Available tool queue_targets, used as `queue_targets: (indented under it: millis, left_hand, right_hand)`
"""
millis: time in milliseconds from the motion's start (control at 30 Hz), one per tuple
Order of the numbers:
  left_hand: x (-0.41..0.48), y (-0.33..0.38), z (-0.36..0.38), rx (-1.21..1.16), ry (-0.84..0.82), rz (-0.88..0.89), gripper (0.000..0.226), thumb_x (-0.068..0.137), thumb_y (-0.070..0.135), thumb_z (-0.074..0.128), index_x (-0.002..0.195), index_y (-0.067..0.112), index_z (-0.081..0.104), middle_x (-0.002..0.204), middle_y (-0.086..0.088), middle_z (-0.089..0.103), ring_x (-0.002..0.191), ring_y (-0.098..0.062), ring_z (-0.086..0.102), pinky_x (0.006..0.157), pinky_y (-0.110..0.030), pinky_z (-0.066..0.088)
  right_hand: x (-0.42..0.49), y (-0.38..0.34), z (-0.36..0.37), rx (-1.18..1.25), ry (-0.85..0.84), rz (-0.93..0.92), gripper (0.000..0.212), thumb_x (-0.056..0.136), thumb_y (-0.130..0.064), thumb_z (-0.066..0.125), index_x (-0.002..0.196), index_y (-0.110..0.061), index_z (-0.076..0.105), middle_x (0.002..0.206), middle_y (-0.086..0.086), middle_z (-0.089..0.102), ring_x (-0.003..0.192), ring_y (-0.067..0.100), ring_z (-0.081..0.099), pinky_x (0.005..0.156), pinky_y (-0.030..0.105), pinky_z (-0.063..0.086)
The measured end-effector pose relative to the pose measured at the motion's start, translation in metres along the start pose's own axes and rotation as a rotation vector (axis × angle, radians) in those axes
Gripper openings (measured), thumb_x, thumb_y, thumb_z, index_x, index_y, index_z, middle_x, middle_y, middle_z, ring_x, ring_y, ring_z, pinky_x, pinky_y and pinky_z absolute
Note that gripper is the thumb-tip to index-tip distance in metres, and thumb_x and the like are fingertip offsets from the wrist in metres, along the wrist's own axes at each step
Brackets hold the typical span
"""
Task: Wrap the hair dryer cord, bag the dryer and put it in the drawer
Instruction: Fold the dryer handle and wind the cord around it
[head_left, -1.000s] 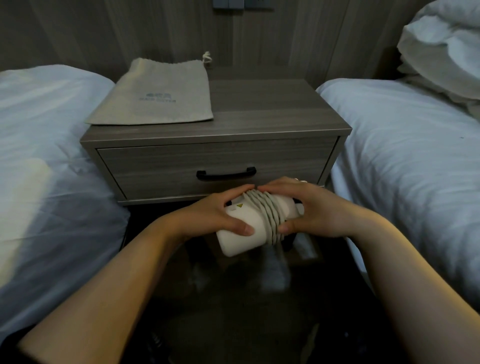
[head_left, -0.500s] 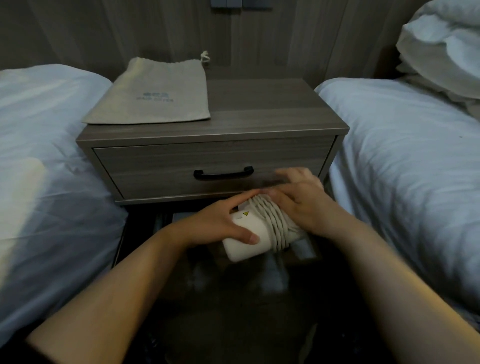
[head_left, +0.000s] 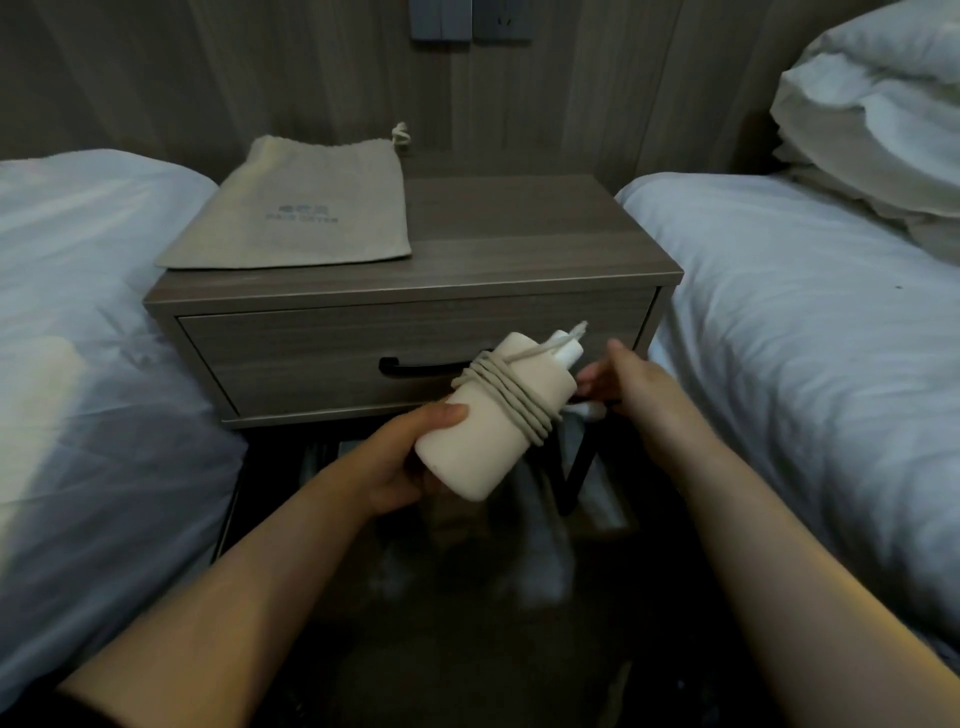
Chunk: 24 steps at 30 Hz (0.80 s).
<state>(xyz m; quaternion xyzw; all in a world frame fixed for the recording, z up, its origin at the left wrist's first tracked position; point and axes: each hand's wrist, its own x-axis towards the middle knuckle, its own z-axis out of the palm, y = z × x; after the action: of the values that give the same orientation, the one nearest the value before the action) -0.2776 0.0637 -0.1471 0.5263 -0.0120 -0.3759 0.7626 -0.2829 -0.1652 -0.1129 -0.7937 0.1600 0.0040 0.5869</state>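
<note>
Cord wound; dryer held before the shut grey wooden drawer (head_left: 291, 353).
The left hand (head_left: 395, 462) clamps its fingers round the near end of the white cylindrical plastic hair dryer (head_left: 462, 441), tilting it toward 1 o'clock, likely to keep the coils of the grey braided cord (head_left: 514, 400) snug. The right hand (head_left: 634, 384) hovers at 3 o'clock; whether its fingers pinch anything, I cannot tell. The beige drawstring cloth bag (head_left: 301, 218) lies flat at 11 o'clock on the grey wooden nightstand (head_left: 519, 234).

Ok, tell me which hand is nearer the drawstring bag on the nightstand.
Left. The left hand, gripping the hair dryer, is in front of the drawer, below the drawstring bag; the right hand is farther right.
</note>
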Motion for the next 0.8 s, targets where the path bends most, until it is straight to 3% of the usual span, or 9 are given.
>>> queue_targets:
  millis: [67, 133, 233, 333, 400, 500, 600, 700, 800]
  left_hand:
    - [0.0, -0.001, 0.003, -0.059, 0.018, -0.014, 0.107, 0.015, 0.038, 0.093, 0.114, 0.014, 0.059, 0.104, -0.014, 0.067, 0.09, -0.031, 0.065, 0.07, -0.04, 0.058]
    - [0.001, -0.001, 0.003, -0.109, 0.03, -0.007, 0.1, 0.015, 0.037, 0.093, 0.107, 0.015, 0.061, 0.095, -0.013, 0.071, 0.082, -0.03, 0.069, 0.068, -0.042, 0.058]
    - [0.001, 0.001, 0.003, -0.112, 0.046, 0.021, 0.097, 0.017, 0.036, 0.093, 0.106, 0.016, 0.061, 0.092, -0.012, 0.072, 0.08, -0.029, 0.07, 0.069, -0.042, 0.057]
    - [0.001, 0.002, 0.007, -0.014, 0.068, 0.04, 0.065, 0.045, 0.03, 0.083, 0.105, 0.021, 0.06, 0.086, -0.005, 0.074, 0.08, -0.023, 0.069, 0.069, -0.037, 0.057]
    - [0.0, 0.004, 0.011, 0.1, 0.079, 0.086, 0.05, 0.057, 0.031, 0.07, 0.106, 0.03, 0.059, 0.09, 0.002, 0.074, 0.082, -0.016, 0.069, 0.074, -0.036, 0.053]
    - [0.0, 0.008, 0.015, 0.308, 0.11, 0.157, 0.076, 0.048, 0.039, 0.073, 0.121, 0.039, 0.053, 0.119, 0.004, 0.063, 0.107, -0.019, 0.061, 0.089, -0.039, 0.05]
    - [-0.002, 0.008, 0.02, 0.601, 0.232, 0.23, 0.107, 0.042, 0.046, 0.077, 0.139, 0.046, 0.032, 0.132, 0.011, 0.052, 0.116, -0.01, 0.053, 0.1, -0.038, 0.045]
    - [-0.008, 0.007, 0.028, 0.8, 0.288, 0.312, 0.107, 0.055, 0.041, 0.082, 0.141, 0.051, 0.021, 0.137, 0.011, 0.048, 0.119, -0.008, 0.05, 0.105, -0.039, 0.042]
    - [-0.012, 0.007, 0.034, 0.971, 0.3, 0.355, 0.108, 0.064, 0.039, 0.08, 0.14, 0.058, 0.005, 0.139, 0.009, 0.046, 0.118, -0.01, 0.051, 0.102, -0.036, 0.044]
  right_hand:
    - [-0.005, 0.001, 0.001, -0.176, -0.04, -0.117, 0.053, 0.099, -0.038, 0.026, 0.089, -0.005, 0.067, 0.098, 0.015, 0.069, 0.083, 0.02, 0.063, 0.064, 0.013, 0.048]
    - [-0.007, 0.003, -0.001, -0.269, -0.089, -0.189, 0.053, 0.098, -0.046, 0.024, 0.085, -0.018, 0.068, 0.098, 0.01, 0.07, 0.09, 0.02, 0.065, 0.083, 0.028, 0.051]
    - [-0.008, 0.003, -0.001, -0.277, -0.226, -0.119, 0.064, 0.092, -0.061, 0.018, 0.076, -0.025, 0.068, 0.095, 0.009, 0.07, 0.095, 0.022, 0.063, 0.094, 0.038, 0.046]
    - [-0.009, 0.005, 0.003, -0.165, -0.339, -0.047, 0.079, 0.077, -0.079, 0.018, 0.08, -0.022, 0.072, 0.083, 0.012, 0.071, 0.086, 0.025, 0.067, 0.09, 0.04, 0.047]
    - [-0.009, 0.005, 0.006, -0.011, -0.332, 0.018, 0.075, 0.08, -0.076, 0.024, 0.089, -0.019, 0.07, 0.078, 0.009, 0.071, 0.075, 0.023, 0.067, 0.079, 0.037, 0.05]
    - [-0.008, 0.005, 0.007, 0.127, -0.413, 0.116, 0.08, 0.075, -0.078, 0.034, 0.118, -0.015, 0.06, 0.096, 0.009, 0.07, 0.079, 0.018, 0.067, 0.065, 0.029, 0.052]
    - [-0.009, 0.006, 0.009, 0.105, -0.444, 0.145, 0.087, 0.063, -0.082, 0.048, 0.129, -0.025, 0.052, 0.117, 0.005, 0.066, 0.103, 0.02, 0.062, 0.081, 0.034, 0.049]
    - [-0.013, 0.005, 0.014, 0.262, -0.366, 0.165, 0.057, 0.08, -0.063, 0.048, 0.119, -0.022, 0.058, 0.103, 0.003, 0.069, 0.093, 0.017, 0.064, 0.072, 0.03, 0.048]
    - [-0.016, 0.002, 0.015, 0.345, -0.324, 0.147, 0.034, 0.083, -0.05, 0.056, 0.098, -0.021, 0.065, 0.088, 0.002, 0.072, 0.084, 0.017, 0.066, 0.065, 0.029, 0.049]
